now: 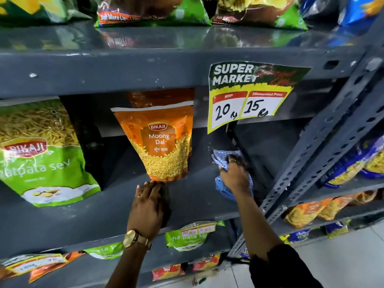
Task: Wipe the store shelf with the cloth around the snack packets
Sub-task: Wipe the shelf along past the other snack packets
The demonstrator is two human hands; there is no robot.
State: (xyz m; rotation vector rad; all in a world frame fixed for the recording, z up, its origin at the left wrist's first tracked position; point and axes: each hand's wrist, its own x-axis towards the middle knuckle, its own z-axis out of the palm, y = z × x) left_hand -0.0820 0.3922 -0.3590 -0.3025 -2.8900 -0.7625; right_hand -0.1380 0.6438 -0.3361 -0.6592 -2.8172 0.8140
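Note:
A blue checked cloth lies on the grey shelf, right of an upright orange Moong Dal packet. My right hand presses down on the cloth with fingers closed over it, near the shelf's right end. My left hand rests flat on the shelf board, fingertips touching the base of the orange packet. A large green sev packet leans at the shelf's left. A second orange packet stands behind the first, mostly hidden.
A yellow price sign hangs from the shelf above, over the cloth. A slotted metal upright slants down at the right. More snack packets fill the shelves above, below and to the right. Tiled floor shows at bottom right.

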